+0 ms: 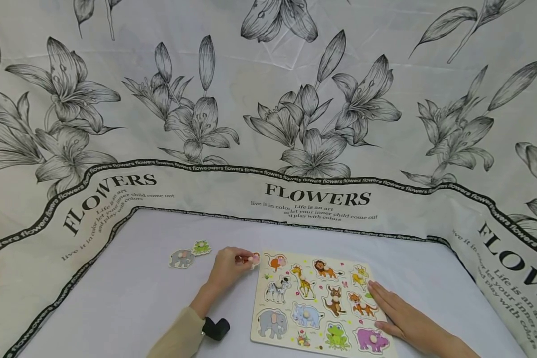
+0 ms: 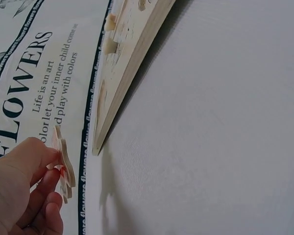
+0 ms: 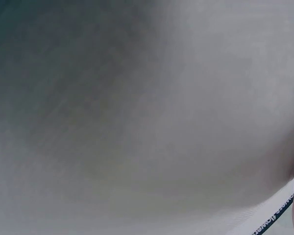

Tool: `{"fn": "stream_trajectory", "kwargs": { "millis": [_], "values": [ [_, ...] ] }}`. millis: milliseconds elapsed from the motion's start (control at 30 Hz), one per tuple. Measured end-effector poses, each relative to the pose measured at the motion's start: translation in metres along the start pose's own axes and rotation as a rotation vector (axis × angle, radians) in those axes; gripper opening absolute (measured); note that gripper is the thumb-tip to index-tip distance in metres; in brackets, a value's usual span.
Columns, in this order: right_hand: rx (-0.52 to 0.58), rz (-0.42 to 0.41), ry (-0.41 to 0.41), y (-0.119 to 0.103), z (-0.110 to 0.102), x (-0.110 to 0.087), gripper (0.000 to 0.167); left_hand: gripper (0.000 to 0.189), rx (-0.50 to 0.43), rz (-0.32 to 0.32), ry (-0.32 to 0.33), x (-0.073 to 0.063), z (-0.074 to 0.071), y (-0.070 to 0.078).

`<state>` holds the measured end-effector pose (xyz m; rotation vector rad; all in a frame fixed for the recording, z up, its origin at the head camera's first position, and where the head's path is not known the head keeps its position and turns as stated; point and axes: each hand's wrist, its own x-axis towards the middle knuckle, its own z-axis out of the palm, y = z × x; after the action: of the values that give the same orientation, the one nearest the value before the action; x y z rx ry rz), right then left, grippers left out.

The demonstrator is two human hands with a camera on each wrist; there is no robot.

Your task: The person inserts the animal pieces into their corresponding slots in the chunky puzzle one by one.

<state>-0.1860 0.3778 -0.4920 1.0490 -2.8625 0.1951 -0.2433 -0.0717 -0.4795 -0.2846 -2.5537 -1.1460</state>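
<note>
My left hand (image 1: 228, 268) pinches a small wooden animal puzzle piece (image 1: 255, 258) by thumb and fingertips, just off the upper left corner of the puzzle board (image 1: 260, 298). The left wrist view shows that piece (image 2: 66, 164) edge-on and raised, its picture mostly hidden; it looks like the monkey. Along the board's right edge rests my right hand (image 1: 402, 315), fingers extended. The board's monkey, elephant and frog places show printed pictures; knobbed pieces such as the giraffe (image 1: 303, 282), lion (image 1: 326, 270) and hippo (image 1: 372, 341) sit in theirs. The right wrist view is mostly blurred cloth.
Left of the board, an elephant piece (image 1: 181, 258) and a frog piece (image 1: 202, 247) lie on the white cloth, side by side. A black wrist camera (image 1: 217, 328) sticks out from the left sleeve. Flower-printed cloth (image 1: 313, 199) rises behind and around the table.
</note>
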Motion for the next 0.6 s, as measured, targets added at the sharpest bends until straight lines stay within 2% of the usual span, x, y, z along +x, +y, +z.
{"fn": "stream_trajectory", "kwargs": {
  "millis": [267, 600],
  "values": [
    [-0.023, -0.010, 0.008, 0.001, 0.001, 0.000, 0.072, 0.015, 0.005, 0.013, -0.025, 0.005, 0.009, 0.009],
    [-0.025, -0.002, -0.014, 0.002, 0.001, 0.000, 0.073, 0.014, 0.010, -0.025, -0.101, 0.013, 0.020, 0.019]
  ]
}}
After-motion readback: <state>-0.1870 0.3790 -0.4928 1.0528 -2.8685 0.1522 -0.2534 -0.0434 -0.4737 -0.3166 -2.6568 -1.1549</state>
